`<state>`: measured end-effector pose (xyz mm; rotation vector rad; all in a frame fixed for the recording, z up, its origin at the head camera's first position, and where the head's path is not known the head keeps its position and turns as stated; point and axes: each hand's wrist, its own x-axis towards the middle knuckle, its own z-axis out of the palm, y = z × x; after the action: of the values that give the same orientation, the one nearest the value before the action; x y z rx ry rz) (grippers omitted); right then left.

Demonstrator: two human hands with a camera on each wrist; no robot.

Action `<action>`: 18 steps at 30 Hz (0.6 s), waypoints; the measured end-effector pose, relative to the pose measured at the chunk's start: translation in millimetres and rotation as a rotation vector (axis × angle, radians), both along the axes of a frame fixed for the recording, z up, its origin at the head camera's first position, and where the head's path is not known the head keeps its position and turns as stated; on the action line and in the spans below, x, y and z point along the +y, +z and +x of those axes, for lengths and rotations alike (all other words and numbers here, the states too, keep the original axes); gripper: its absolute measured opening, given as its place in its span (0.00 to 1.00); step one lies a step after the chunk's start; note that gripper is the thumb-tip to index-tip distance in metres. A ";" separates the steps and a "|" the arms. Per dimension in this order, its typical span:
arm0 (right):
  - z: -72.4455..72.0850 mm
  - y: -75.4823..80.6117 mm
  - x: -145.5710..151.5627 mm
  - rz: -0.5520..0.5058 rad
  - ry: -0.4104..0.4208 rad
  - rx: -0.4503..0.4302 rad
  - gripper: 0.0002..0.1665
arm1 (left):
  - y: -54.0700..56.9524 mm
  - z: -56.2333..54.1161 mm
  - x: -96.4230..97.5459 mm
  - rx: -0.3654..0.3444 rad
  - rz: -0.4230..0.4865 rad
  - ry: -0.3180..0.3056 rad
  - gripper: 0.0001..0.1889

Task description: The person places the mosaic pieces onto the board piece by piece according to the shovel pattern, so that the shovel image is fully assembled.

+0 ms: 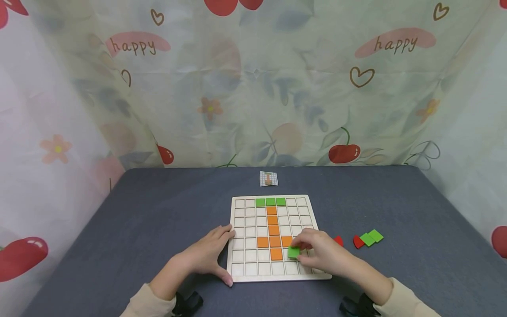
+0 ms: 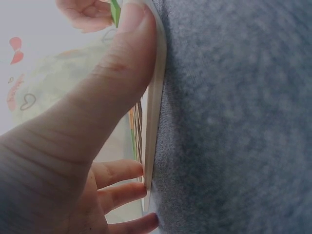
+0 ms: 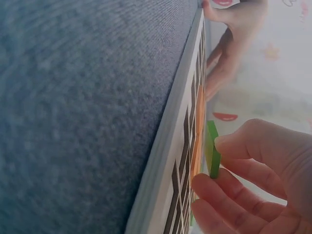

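Head view looks down on a dark grey tabletop (image 1: 158, 211) where a person works over a pale grid board (image 1: 244, 269). The right hand (image 1: 322, 251) pinches a green tile (image 1: 293, 252) between thumb and fingers; the tile is over the near right part of the board, to the right of the lowest orange tile. From the right wrist, that tile appears slightly raised from the board's surface. The left hand (image 1: 207, 254) grips nothing: its fingers are extended against the board's left edge, and its thumb lies at the near left corner.

Three green tiles (image 1: 270, 201) sit side by side in the board's far row. Below the middle one, orange tiles (image 1: 273, 230) run in a column of five towards the person, with one more on each side of the fourth, making a short crossbar. To the right of the board, two overlapping green tiles (image 1: 372, 237) lie beside a red piece (image 1: 358, 241), and a second red piece (image 1: 338, 240) shows partly behind the right hand. Beyond the board's far edge lies a small printed card (image 1: 268, 178). Cream sleeves (image 1: 152, 303) cover the forearms, and a patterned cloth (image 1: 253, 92) with cherries, flowers and hearts hangs behind the tabletop.
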<state>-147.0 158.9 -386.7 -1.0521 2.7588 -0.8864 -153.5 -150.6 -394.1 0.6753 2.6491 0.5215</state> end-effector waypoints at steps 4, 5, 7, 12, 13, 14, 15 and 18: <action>-0.3 0.2 -2.3 0.019 0.001 0.004 0.11 | -0.3 -0.6 -0.3 0.002 -0.002 -0.002 0.61; -0.4 0.2 -2.7 0.025 0.002 0.004 0.11 | -0.4 -0.6 -0.3 0.001 -0.002 -0.002 0.61; -0.7 -0.3 -3.6 0.038 0.002 0.007 0.10 | -0.4 -0.7 -0.4 0.001 -0.002 -0.002 0.61; -0.7 -1.6 -5.2 0.057 0.004 0.023 0.10 | -0.5 -0.7 -0.7 0.004 0.000 -0.006 0.61; -0.6 -2.0 -5.7 0.058 0.002 0.027 0.10 | -0.5 -0.7 -0.8 0.004 0.001 -0.006 0.61; -0.6 -2.3 -5.9 0.060 0.002 0.034 0.10 | -0.4 -0.7 -0.8 0.003 0.002 -0.006 0.61; -0.5 -2.6 -6.3 0.063 -0.001 0.042 0.10 | -0.4 -0.6 -0.9 0.001 0.002 -0.006 0.61; 0.0 -3.8 -7.7 0.080 -0.014 0.065 0.10 | -0.3 -0.6 -1.1 -0.005 0.005 -0.005 0.61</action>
<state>-147.0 151.2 -390.5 -1.0681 2.8309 -0.7500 -154.0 -151.7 -394.4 0.6806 2.6420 0.5276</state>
